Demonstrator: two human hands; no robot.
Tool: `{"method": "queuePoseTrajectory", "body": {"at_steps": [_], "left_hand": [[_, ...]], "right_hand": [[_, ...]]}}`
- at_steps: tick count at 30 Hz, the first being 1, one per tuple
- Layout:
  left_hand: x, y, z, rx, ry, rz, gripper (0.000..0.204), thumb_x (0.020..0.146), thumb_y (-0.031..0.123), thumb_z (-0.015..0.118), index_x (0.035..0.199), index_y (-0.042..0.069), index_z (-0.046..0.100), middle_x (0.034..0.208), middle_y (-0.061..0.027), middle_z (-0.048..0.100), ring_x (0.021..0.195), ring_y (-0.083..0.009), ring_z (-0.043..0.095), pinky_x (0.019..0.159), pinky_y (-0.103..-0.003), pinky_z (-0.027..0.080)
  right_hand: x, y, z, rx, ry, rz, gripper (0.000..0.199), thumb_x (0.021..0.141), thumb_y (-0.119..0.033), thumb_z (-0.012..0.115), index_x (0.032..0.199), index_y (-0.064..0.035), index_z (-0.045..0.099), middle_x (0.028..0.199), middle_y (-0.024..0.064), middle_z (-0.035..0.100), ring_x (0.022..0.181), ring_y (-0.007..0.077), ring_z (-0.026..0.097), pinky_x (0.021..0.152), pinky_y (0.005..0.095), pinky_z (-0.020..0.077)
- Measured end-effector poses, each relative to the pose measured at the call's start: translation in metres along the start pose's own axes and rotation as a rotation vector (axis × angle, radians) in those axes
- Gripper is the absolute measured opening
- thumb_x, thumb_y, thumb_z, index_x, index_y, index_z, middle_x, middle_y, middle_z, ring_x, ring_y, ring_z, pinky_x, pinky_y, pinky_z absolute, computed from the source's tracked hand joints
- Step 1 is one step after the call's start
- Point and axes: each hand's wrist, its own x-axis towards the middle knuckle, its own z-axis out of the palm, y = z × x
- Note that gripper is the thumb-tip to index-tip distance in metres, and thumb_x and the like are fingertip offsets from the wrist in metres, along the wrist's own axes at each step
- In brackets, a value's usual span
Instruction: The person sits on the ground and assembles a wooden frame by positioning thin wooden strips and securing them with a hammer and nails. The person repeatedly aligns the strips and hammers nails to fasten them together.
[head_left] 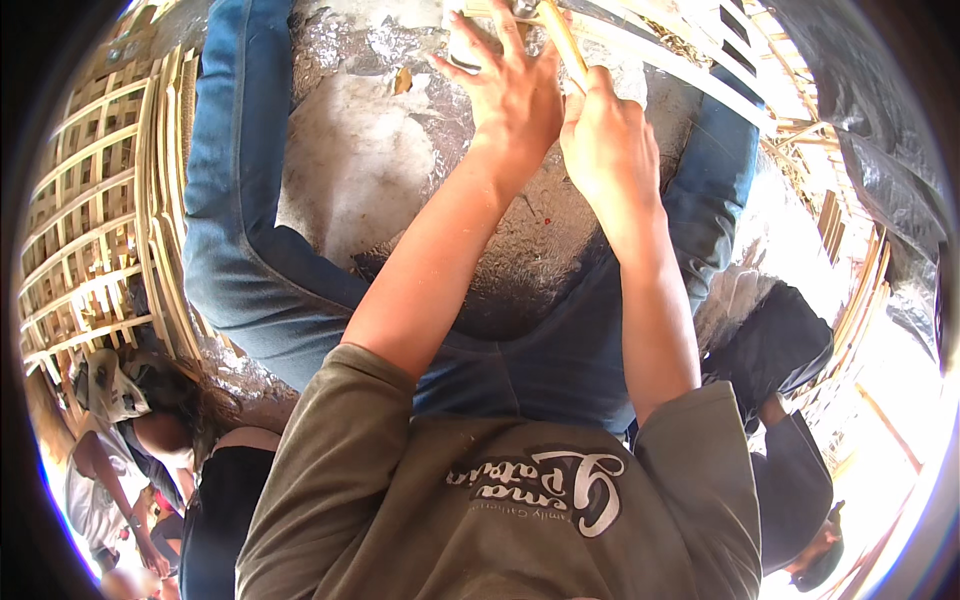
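My left hand (512,95) lies near the top of the view, its fingers spread and stretched forward over pale strips at the upper edge. Close beside it, my right hand (612,135) is wrapped round the yellowish wooden handle (562,45) of a tool. The handle slants up and left toward my left fingertips. The tool's head is not clear at the upper edge, so its kind cannot be told. A long pale bamboo strip (690,72) runs down to the right, beyond my right hand.
My blue-trousered legs (222,180) frame a worn grey-white floor (350,160). A woven bamboo lattice (90,190) stands at left. Dark plastic sheeting (885,110) hangs at right, above more bamboo strips (835,225). Other people sit close behind, at lower left (150,430) and lower right (795,480).
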Motion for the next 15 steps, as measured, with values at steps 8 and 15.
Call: {"method": "queuePoseTrajectory", "body": {"at_steps": [8,15], "left_hand": [[-0.002,0.004,-0.024,-0.168,-0.076,-0.002,0.076,0.090,0.048,0.062,0.158,0.027,0.034,0.165,-0.0295,0.005,0.146,-0.0621,0.008,0.104,-0.087,0.016],[0.003,0.002,-0.040,-0.186,-0.153,0.007,0.081,0.093,0.057,0.056,0.162,0.029,0.023,0.166,-0.0282,-0.003,0.148,-0.0609,-0.002,0.107,-0.084,0.014]], "right_hand": [[0.003,0.010,0.011,-0.048,0.057,-0.035,0.021,0.100,-0.021,0.055,0.111,-0.0031,0.053,0.071,0.0263,0.068,0.071,0.0482,0.070,0.065,0.0557,0.0576],[0.007,0.000,-0.008,0.086,-0.026,0.041,0.021,0.101,-0.021,0.052,0.110,-0.0025,0.056,0.078,0.0279,0.069,0.080,0.0481,0.071,0.073,0.0565,0.0573]]}}
